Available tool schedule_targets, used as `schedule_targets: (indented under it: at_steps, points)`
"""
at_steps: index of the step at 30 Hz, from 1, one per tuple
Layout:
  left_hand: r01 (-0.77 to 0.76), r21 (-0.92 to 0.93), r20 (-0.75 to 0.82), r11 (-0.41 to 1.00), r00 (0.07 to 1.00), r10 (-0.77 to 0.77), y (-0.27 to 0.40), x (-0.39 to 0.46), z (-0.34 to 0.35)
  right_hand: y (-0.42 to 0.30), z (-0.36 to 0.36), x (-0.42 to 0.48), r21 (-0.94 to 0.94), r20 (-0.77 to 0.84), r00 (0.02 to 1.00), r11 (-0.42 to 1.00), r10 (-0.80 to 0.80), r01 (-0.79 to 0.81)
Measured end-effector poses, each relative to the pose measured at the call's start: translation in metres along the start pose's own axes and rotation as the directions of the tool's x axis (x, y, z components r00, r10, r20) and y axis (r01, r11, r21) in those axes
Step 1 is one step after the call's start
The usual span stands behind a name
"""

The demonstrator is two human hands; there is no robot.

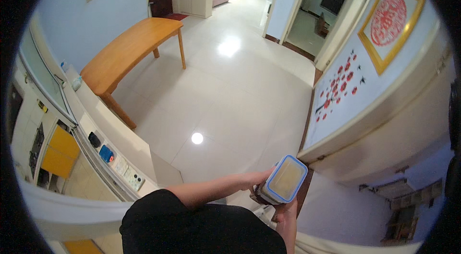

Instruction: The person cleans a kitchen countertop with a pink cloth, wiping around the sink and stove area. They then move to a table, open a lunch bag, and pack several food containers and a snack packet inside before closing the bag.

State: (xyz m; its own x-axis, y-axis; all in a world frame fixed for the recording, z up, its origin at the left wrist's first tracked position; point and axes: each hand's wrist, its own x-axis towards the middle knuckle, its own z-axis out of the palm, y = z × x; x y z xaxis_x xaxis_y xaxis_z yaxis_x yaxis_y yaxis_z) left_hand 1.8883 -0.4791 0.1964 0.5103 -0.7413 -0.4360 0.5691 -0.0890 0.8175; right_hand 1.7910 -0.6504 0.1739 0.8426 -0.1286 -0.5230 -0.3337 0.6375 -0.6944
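A rectangular food container (286, 182) with a clear lid and a blue sealing rim is held in front of my body, toward the lower right. My left hand (262, 178) grips its left side, with most of the fingers hidden behind it. From below and near its lower right corner, my right hand (287, 209) supports it. Something pale fills the container, but what it is cannot be made out. Darker shapes show under its left side; they are too blurred to name.
A wooden table (133, 46) stands at the left on the tiled floor (230, 99). Along the ledge (128, 158) lie a phone (136, 179), a blue item (106, 153) and a black item (94, 139). A wall edge (360, 131) is close on the right. An open doorway (317, 12) stands farther back.
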Motion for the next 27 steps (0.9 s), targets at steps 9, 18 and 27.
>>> schedule_targets:
  at_steps: [9,18,27]
  points:
    - [-0.077,-0.002,-0.222,0.997,0.972,0.075,0.114,0.009,-0.153,-0.047,0.154,0.171,-0.13,0.278,0.96,0.992,0.037,0.0]
    - [-0.259,-0.241,-0.575,0.935,0.815,0.078,0.135,0.0,-0.362,-0.016,0.35,0.354,-0.503,0.457,0.809,0.857,0.371,-0.109]
    - [-0.512,-0.293,-0.871,0.807,0.492,-0.004,0.166,-0.079,-0.507,0.05,0.58,0.455,-0.719,0.615,0.398,0.691,0.681,-0.073]
